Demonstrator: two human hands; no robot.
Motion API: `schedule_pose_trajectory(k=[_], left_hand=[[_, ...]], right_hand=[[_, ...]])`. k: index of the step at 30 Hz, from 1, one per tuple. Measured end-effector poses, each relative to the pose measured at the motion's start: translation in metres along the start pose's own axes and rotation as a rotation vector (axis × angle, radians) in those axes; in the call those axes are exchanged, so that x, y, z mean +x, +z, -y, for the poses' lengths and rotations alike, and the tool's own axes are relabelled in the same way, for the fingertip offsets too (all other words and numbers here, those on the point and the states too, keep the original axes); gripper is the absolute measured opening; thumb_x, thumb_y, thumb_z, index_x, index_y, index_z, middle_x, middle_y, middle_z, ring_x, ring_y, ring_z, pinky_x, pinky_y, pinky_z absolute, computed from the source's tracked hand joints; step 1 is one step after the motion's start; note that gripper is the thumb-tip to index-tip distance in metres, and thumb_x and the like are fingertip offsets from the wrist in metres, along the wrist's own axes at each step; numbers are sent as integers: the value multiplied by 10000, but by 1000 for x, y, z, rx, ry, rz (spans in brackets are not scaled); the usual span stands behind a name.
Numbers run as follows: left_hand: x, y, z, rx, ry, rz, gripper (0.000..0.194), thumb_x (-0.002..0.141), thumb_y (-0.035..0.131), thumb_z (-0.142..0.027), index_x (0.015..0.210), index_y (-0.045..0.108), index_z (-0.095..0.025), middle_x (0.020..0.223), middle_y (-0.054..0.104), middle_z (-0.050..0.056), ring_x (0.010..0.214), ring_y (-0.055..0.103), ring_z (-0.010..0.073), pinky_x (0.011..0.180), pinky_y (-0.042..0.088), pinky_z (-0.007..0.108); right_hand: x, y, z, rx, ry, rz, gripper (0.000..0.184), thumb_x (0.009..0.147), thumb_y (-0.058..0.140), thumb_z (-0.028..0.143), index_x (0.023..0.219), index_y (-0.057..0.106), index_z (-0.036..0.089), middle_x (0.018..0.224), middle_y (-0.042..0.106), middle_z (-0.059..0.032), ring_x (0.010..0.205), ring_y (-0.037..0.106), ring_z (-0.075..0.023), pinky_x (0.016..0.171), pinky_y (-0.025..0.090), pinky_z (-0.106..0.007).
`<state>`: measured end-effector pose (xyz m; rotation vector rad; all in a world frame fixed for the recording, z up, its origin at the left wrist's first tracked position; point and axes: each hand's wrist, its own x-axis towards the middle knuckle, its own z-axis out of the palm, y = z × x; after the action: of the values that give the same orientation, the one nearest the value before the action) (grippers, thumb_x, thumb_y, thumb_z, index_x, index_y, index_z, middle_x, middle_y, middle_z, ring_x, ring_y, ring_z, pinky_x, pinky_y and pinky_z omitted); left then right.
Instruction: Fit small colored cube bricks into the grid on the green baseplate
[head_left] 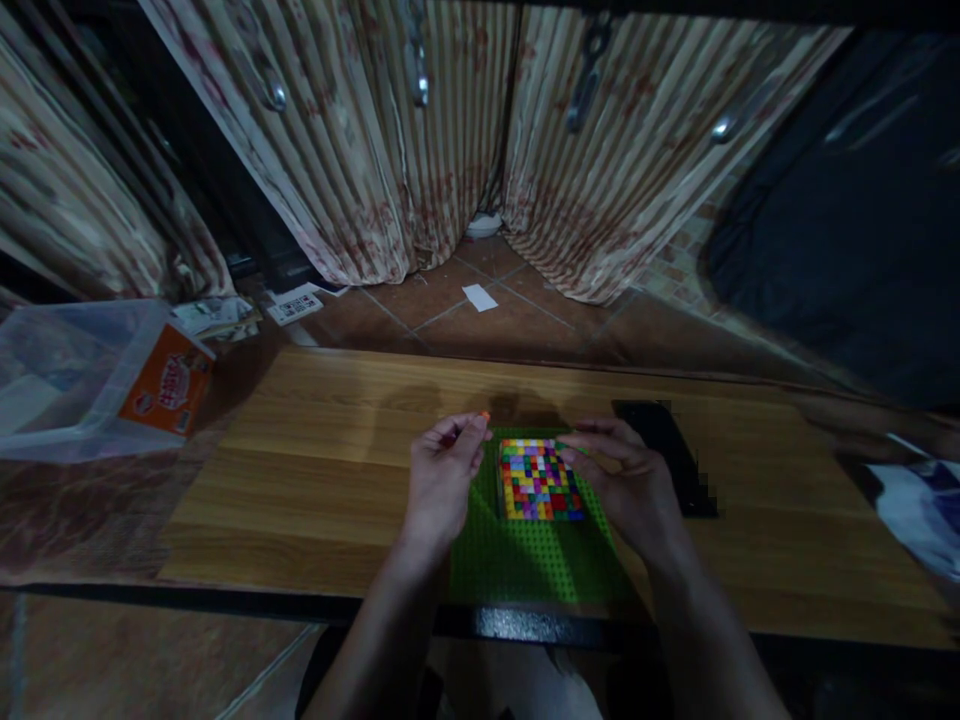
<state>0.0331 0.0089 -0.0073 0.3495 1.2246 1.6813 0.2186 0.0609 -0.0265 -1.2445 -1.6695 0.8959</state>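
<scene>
A green studded baseplate (540, 575) lies on the wooden table near its front edge. On its upper part stands a block of many small coloured toy bricks (540, 480), packed edge to edge. Over the plate's left side, my left hand (448, 470) pinches a small orange brick (485, 415) between thumb and forefinger. My right hand (626, 475) is at the block's upper right corner, its thumb and forefinger closed on a small green brick (561, 446). Whether that green brick touches the block is hard to tell.
A dark flat object (667, 450), phone-like, lies right of the plate on the wooden table (315, 480). A clear plastic bin (82, 370) with an orange label stands on the floor at left. Striped curtains (375, 150) hang behind, and a white-and-blue bag (922, 510) sits at right.
</scene>
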Motion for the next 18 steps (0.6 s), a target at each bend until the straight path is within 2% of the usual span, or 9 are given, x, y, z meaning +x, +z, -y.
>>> schedule_pose_trajectory(k=[4,9,12,18], left_hand=[[-1,1,2,34,-32,33,307,619,864,-374,717,704,-131,646,628,-14,500,412,30,462,256,166],[0,2,8,74,-25,56,281,657,838,-378,721,712,-135,646,629,-11,505,415,37,473,273,177],[2,2,10,84,-38,53,295,648,842,-399,710,711,-142,654,631,-9,517,424,43,493,299,183],[2,2,13,82,-72,53,330,620,858,-425,717,718,-143,628,602,-20,522,429,50,500,304,190]], right_hand=[[-1,4,-7,34,51,93,159,731,803,427,852,823,328,1138,689,-61,1118,621,-265,1000,472,-468],[2,12,-10,152,111,77,172,673,841,429,789,821,303,1121,713,-66,1108,639,-279,981,484,-463],[2,17,-9,293,177,82,180,639,863,411,770,817,297,1060,740,-50,1065,658,-263,946,502,-427],[1,21,-4,510,374,119,281,587,903,359,840,809,280,920,775,-12,836,684,-190,778,545,-333]])
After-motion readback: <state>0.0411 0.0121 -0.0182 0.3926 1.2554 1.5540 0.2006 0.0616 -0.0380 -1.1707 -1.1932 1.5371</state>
